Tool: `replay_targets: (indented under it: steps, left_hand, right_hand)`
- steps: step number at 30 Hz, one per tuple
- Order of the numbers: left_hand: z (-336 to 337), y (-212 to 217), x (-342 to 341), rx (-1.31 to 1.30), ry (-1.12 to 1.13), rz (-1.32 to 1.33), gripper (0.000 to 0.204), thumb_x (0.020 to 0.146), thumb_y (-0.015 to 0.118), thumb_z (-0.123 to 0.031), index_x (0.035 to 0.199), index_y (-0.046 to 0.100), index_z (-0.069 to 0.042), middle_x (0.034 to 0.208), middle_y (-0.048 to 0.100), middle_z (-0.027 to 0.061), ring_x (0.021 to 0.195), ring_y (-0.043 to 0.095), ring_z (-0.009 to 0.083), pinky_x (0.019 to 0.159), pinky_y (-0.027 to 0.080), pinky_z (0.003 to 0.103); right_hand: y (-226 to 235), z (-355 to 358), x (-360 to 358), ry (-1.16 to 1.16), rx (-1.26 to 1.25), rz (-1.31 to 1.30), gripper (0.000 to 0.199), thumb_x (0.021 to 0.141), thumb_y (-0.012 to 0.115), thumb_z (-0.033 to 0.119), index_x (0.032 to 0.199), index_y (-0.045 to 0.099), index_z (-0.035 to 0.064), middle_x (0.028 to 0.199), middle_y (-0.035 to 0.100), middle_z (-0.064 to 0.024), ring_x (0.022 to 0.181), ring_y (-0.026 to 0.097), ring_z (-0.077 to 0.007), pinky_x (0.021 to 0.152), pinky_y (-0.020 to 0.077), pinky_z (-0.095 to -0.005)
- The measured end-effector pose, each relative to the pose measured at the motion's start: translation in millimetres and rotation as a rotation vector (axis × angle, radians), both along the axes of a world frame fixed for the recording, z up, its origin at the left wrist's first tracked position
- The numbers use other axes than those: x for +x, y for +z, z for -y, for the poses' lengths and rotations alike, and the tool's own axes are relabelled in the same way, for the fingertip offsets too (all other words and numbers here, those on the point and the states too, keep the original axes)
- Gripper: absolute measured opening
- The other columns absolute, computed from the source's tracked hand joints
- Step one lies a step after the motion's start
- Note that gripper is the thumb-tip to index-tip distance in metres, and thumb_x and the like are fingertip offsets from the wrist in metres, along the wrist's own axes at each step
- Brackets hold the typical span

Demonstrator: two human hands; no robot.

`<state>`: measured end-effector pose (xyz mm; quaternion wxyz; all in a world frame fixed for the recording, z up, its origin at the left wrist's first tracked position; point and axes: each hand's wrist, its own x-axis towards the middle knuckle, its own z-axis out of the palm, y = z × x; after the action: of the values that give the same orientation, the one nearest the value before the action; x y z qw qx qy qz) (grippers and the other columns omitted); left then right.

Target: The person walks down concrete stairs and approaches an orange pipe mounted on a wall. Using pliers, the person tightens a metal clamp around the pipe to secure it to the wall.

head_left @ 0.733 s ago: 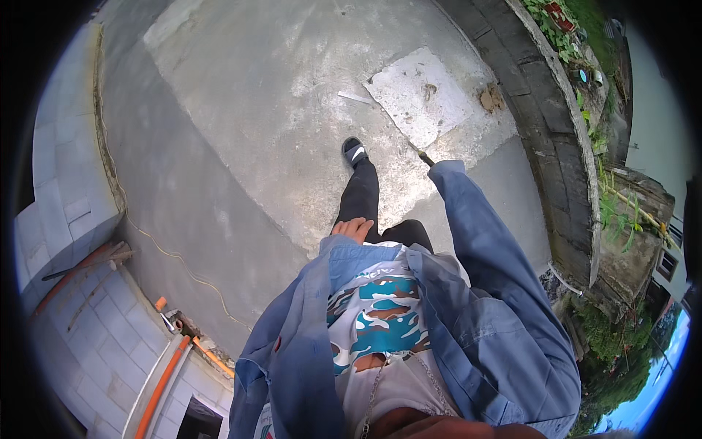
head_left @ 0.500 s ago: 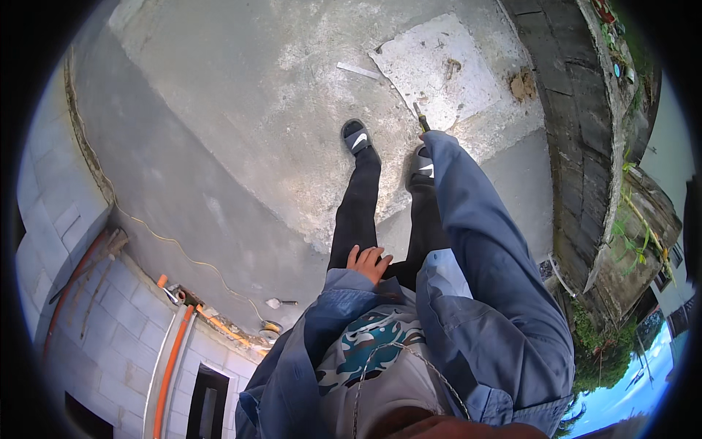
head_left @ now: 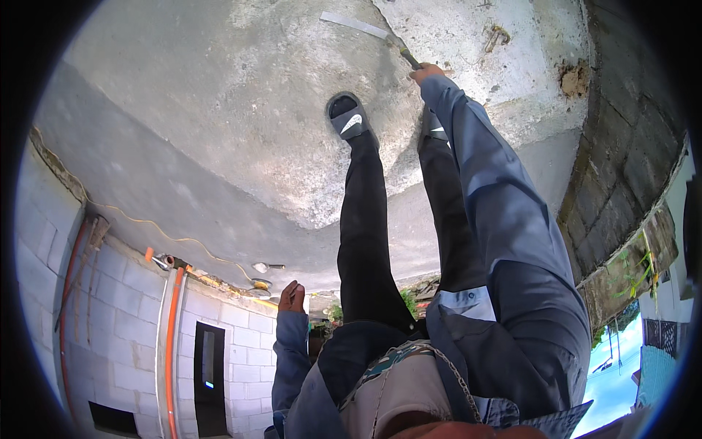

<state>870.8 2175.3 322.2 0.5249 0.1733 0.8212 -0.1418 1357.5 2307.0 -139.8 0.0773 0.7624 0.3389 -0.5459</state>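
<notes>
My right hand [head_left: 428, 72] grips a slim hand tool [head_left: 411, 58] with a dark, partly yellow-green handle. It is stretched far forward, low over the concrete beyond my right foot. The tool's tip points away, by the right end of a flat whitish strip [head_left: 355, 24]; whether they touch I cannot tell. A pale, rough slab patch [head_left: 446, 33] lies beside the tool. My left hand [head_left: 291, 296] is held out at my left side, its fingers loosely bent with nothing seen in them.
My sandalled left foot [head_left: 347, 115] stands on the grey concrete floor [head_left: 241, 132]. A yellow cord [head_left: 164, 235] runs along the block wall [head_left: 241, 325] at left, near a spool [head_left: 261, 284] and an orange pipe [head_left: 175, 344]. A dark block wall [head_left: 621, 161] borders the right.
My right hand with the tool has reached farther forward, its tip now at the strip. My left hand has left my thigh and swung out to the left. The view has shifted.
</notes>
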Motion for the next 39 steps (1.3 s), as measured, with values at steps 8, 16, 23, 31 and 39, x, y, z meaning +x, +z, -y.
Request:
replay_targets:
  steps: [8, 16, 23, 31, 39]
  left_hand:
    - [58, -8, 22, -0.100, 0.003, 0.141, 0.050, 0.099, 0.071, -0.029, 0.138, 0.056, -0.002, 0.132, 0.065, 0.0168, 0.123, 0.061, 0.0248, 0.108, 0.046, 0.038]
    - [51, -33, 28, 0.179, -0.007, 0.216, 0.051, 0.093, 0.078, -0.028, 0.135, 0.061, -0.006, 0.129, 0.066, 0.0170, 0.118, 0.065, 0.0250, 0.103, 0.049, 0.039]
    - [-80, -53, -114, -0.063, -0.693, -0.254, 0.099, 0.082, 0.072, -0.070, 0.151, 0.046, -0.004, 0.146, 0.054, 0.0233, 0.137, 0.051, 0.0399, 0.114, 0.042, 0.047]
    - [49, 115, 51, 1.361, -0.363, 0.037, 0.072, 0.088, 0.079, -0.043, 0.142, 0.054, -0.002, 0.134, 0.059, 0.0224, 0.127, 0.056, 0.0399, 0.106, 0.046, 0.045]
    - [327, 173, 179, 1.019, 0.247, -0.834, 0.098, 0.086, 0.067, -0.069, 0.152, 0.040, -0.002, 0.150, 0.044, 0.0248, 0.144, 0.037, 0.0419, 0.123, 0.022, 0.057]
  right_hand:
    - [-3, -14, 5, -0.167, -0.045, -0.047, 0.037, 0.084, 0.070, 0.037, 0.112, 0.075, 0.0134, 0.090, 0.075, -0.0141, 0.086, 0.072, -0.0299, 0.080, 0.0556, -0.0405]
    - [111, -11, -14, 0.055, 0.138, 0.047, 0.049, 0.090, 0.069, 0.050, 0.108, 0.073, 0.0054, 0.091, 0.073, -0.0241, 0.092, 0.071, -0.0424, 0.084, 0.0551, -0.0467]
    - [338, -32, -16, 0.660, 0.377, -0.171, 0.035, 0.090, 0.073, 0.036, 0.102, 0.073, 0.0028, 0.090, 0.063, -0.0261, 0.088, 0.065, -0.0429, 0.080, 0.0517, -0.0494]
    - [544, -64, -76, 1.567, 0.939, -0.250, 0.027, 0.081, 0.080, 0.022, 0.103, 0.074, 0.0074, 0.102, 0.066, -0.0186, 0.096, 0.063, -0.0394, 0.081, 0.0547, -0.0498]
    - [616, 109, -235, 1.503, 0.377, -0.628, 0.032, 0.087, 0.084, 0.026, 0.098, 0.075, -0.0026, 0.092, 0.072, -0.0141, 0.083, 0.066, -0.0210, 0.078, 0.0519, -0.0337]
